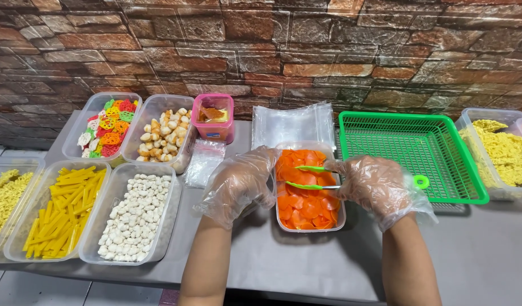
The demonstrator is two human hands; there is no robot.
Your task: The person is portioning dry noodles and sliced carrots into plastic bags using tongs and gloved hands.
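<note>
A clear tub of orange round crackers [307,207] stands in front of me on the grey table. My right hand [376,187], in a loose clear plastic glove, holds green tongs [309,177] whose two arms reach left over the crackers. My left hand [242,182], also gloved, curls against the tub's left rim [276,222].
A green plastic basket [436,187] sits right of the tub, with a stack of clear bags [294,124] behind. Left are tubs of white pellets [135,218], yellow sticks [65,209], pale puffs [161,136], coloured wheels [106,131] and a pink container [214,118]. Yellow noodle crackers [502,153] fill the far-right tub.
</note>
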